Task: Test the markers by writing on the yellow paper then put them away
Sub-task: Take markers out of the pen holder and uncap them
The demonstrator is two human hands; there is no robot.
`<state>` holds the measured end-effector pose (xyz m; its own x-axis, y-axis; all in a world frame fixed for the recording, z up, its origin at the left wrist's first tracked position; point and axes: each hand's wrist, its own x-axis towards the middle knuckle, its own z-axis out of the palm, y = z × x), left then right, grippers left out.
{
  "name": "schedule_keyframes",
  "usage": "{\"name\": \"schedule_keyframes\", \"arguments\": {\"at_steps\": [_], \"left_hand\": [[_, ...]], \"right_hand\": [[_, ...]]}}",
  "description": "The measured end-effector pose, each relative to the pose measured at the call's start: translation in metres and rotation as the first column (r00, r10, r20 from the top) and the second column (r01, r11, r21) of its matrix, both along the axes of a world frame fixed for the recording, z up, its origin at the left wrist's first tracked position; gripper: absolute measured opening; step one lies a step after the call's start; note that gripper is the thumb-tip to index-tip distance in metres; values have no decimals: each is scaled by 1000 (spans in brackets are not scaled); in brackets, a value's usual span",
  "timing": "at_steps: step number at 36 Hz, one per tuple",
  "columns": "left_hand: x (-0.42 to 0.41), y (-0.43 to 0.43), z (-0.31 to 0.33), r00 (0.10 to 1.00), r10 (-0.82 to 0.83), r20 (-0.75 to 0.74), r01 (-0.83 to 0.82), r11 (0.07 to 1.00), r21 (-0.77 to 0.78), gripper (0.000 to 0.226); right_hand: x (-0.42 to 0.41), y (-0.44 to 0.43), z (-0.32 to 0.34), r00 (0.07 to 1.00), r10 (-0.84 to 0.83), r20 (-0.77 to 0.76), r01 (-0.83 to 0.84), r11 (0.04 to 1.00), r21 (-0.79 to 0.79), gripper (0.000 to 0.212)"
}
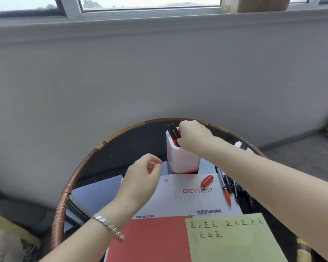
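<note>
Your right hand point(194, 136) curls its fingers onto the black markers point(172, 131) standing in the white holder point(182, 159) on the worktop point(133, 146). Your left hand point(143, 176) hovers loosely curled, holding nothing. The yellow paper point(235, 242), written on, lies nearest you.

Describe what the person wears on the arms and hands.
No sleeves or gloves are in view. A silver bracelet of blocky metal links circles the wrist of the left hand. The right hand shows no ring or band.
</note>
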<state>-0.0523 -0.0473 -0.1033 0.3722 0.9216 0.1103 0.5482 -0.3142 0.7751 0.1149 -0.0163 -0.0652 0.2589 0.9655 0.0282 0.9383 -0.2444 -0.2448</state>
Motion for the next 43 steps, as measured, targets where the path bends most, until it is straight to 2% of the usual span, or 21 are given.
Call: {"name": "schedule_keyframes", "arguments": {"at_steps": [4, 8, 11, 14, 17, 20, 24, 27, 30, 32, 34, 36, 38, 40, 43], "left_hand": [[-6, 0, 0, 1000, -6, 8, 6, 1000, -9, 15], [-8, -1, 1, 1000, 1, 19, 0, 1000, -22, 15], [-5, -1, 0, 1000, 10, 21, -10, 1000, -10, 16], [-2, -3, 3, 996, 12, 83, -13, 1000, 12, 17], [1, -6, 10, 987, 3, 159, -16, 997, 80, 19], [5, -8, 17, 967, -22, 254, -17, 989, 149, 32], [13, -16, 24, 946, -147, 289, 81, 970, 228, 45], [20, -22, 21, 960, -249, 127, 197, 925, 326, 34], [26, -29, 13, 957, -288, -40, 284, 897, 339, 23], [30, -34, 9, 948, -293, -123, 318, 886, 338, 21], [32, -37, 6, 950, -274, -153, 310, 895, 322, 21], [33, -38, 5, 963, -241, -116, 264, 929, 259, 18], [34, -40, 5, 979, -200, -48, 205, 965, 165, 14], [36, -44, 6, 983, -182, 8, 181, 981, 74, 12], [39, -49, 7, 969, -248, 10, 248, 969, 14, 12]], "right_hand": [[0, 5, -6, 998, -55, 0, 55, 997, 60, 11], [1, 2, -6, 999, -42, -11, 43, 996, 74, 2], [1, -2, -5, 995, -27, -98, 38, 993, 113, 12], [3, -10, -2, 962, 44, -269, 43, 950, 308, 16], [2, -28, 11, 914, 229, -336, 10, 814, 581, 14], [2, -52, 25, 908, 349, -231, -99, 714, 693, 16], [13, -79, 18, 894, 426, -139, -263, 750, 607, 25], [24, -94, 3, 873, 483, -60, -401, 785, 473, 30], [33, -105, -11, 844, 535, 42, -509, 772, 382, 29], [36, -109, -19, 850, 490, 196, -523, 737, 427, 24], [37, -113, -26, 887, 404, 225, -458, 705, 541, 17], [32, -121, -28, 947, 314, 69, -284, 719, 634, 14], [24, -130, -23, 939, 230, -254, -53, 830, 555, 7], [18, -133, -22, 790, 130, -599, 82, 946, 314, 5], [15, -129, -25, 509, 37, -860, 211, 963, 166, 10]]}}
